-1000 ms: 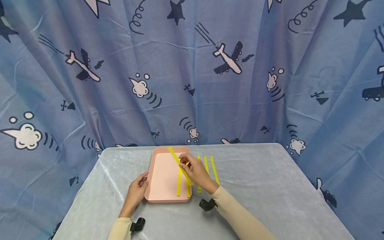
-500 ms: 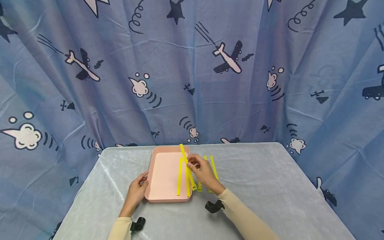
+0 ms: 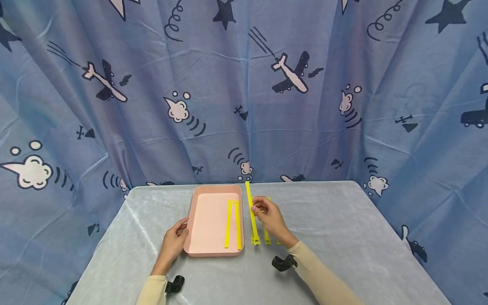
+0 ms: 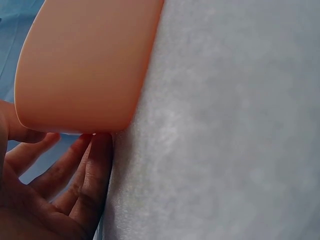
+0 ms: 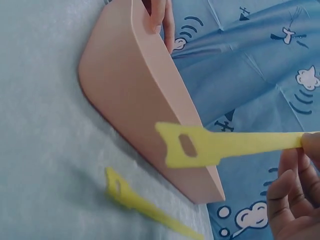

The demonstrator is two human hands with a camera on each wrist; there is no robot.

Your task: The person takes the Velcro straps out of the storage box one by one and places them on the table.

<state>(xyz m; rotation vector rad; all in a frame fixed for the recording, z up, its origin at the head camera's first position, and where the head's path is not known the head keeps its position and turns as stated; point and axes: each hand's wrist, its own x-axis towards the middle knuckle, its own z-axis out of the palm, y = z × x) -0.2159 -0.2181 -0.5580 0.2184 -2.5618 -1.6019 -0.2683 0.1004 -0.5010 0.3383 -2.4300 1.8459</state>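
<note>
My right hand [image 3: 271, 216] pinches a yellow hook-and-loop cable tie [image 3: 250, 203] between thumb and fingers. The tie is held up just right of the pink tray [image 3: 207, 224]. In the right wrist view its slotted head [image 5: 172, 145] points away from the fingers and crosses in front of the tray wall. My left hand [image 3: 174, 243] touches the tray's left side, fingertips against the outer wall in the left wrist view. Two more yellow ties [image 3: 228, 224] lie side by side in the tray's right half.
Several yellow cable ties [image 3: 267, 237] lie on the grey cloth-covered table [image 3: 335, 237] right of the tray, partly hidden by my right hand and the held tie. A blue patterned curtain [image 3: 213, 106] hangs behind the table's far edge.
My right hand has carried the pinched tie rightward, from over the tray to beside it. The tie has swung from slanted to nearly lengthwise. The left hand and tray have stayed put.
</note>
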